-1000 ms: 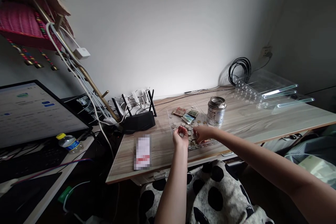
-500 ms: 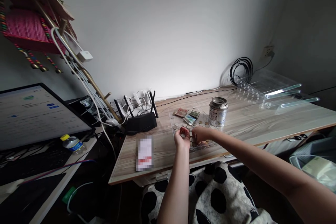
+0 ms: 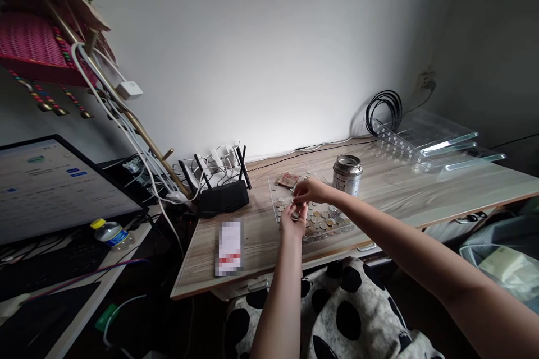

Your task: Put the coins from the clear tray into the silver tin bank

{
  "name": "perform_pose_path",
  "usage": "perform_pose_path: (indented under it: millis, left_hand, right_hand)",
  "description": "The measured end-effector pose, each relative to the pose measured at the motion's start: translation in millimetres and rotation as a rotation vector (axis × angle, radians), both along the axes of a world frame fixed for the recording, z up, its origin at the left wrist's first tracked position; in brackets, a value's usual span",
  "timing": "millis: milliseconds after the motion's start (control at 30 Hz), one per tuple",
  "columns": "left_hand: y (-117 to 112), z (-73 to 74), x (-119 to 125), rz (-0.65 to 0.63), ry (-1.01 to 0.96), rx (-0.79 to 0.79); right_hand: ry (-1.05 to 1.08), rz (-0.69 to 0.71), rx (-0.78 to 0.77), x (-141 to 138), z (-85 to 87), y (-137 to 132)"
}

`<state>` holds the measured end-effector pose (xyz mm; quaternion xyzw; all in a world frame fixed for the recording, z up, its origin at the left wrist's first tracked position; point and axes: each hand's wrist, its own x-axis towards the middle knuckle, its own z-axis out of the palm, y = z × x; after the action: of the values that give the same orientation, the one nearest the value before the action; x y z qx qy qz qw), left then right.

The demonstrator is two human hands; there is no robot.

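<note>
Light falls brightest low on the pale wall (image 3: 269,67) behind 1 wood-grained desk (image 3: 261,202), dimming rightward.

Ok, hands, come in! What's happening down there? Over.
Left hand cupped, holding coin. Right hand over it, grip unclear. Loose coins spread nearby. Right arm partly blocks metal can.

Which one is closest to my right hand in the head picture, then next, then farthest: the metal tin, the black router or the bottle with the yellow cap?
From your right hand:
1. Metal tin, just to its right
2. Black router, off to its left
3. Yellow-capped bottle, far left
</note>
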<state>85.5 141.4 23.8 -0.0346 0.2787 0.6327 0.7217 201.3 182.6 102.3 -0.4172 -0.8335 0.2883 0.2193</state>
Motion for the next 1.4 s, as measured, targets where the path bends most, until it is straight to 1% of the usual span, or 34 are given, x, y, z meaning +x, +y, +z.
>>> perform_pose_path:
  millis: [33,67,100,133,167,233,300,367,433,533,600,700,867,1067,1200,1333,1400]
  left_hand:
    - [0,0.5,-1,0.024,-0.007,0.003]
    - [0,0.9,-2,0.054,-0.009,0.003]
    - [-1,1.1,-3,0.082,-0.008,0.004]
    - [-1,1.0,-5,0.098,-0.008,0.011]
    - [-2,0.6,-6,0.103,-0.01,0.025]
    - [-3,-0.4,-9,0.1,-0.023,0.078]
    - [-4,-1.5,-9,0.114,-0.028,0.122]
    - [-4,-2.2,-9,0.135,-0.015,0.134]
    - [-4,-2.5,-9,0.149,0.003,0.132]
    - [-4,-3.0,-9,0.156,0.014,0.125]
    - [-4,-3.4,-9,0.15,0.011,0.122]
    - [-3,-4.0,-10,0.149,-0.001,0.111]
    - [-2,-3.6,-9,0.15,-0.022,0.094]
    - [-2,-2.7,-9,0.149,-0.017,0.1]
    - [-2,-3.6,-9,0.146,0.012,0.103]
    - [-1,-4.5,-9,0.141,0.036,0.09]
    - [0,-4.1,-9,0.159,0.06,0.049]
  right_hand:
    - [-0.021,-0.05,0.082,-1,3.5,0]
    - [-0.056,-0.128,0.161,-1,3.5,-1]
    - [-0.103,-0.206,0.215,0,-0.2,-2]
    - [-0.161,-0.259,0.232,2,-7.4,-5]
    - [-0.221,-0.27,0.219,4,-17.2,-8]
    - [-0.322,-0.181,0.192,7,-40.5,-16]
    - [-0.387,-0.088,0.218,7,-60.7,-23]
    - [-0.434,-0.076,0.242,2,-71.0,-26]
    - [-0.478,-0.083,0.196,-5,-71.2,-25]
    - [-0.533,-0.065,0.116,-13,-63.0,-20]
    - [-0.569,-0.048,0.097,-15,-58.9,-17]
    - [-0.6,-0.011,0.076,-14,-58.2,-16]
    - [-0.602,-0.079,0.075,-13,-60.2,-16]
    - [-0.665,-0.04,-0.018,-14,-54.7,-13]
    - [-0.664,-0.01,-0.02,-14,-54.6,-17]
    - [-0.63,-0.027,0.059,-10,-56.1,-19]
    - [-0.578,-0.039,0.071,-6,-51.5,-17]
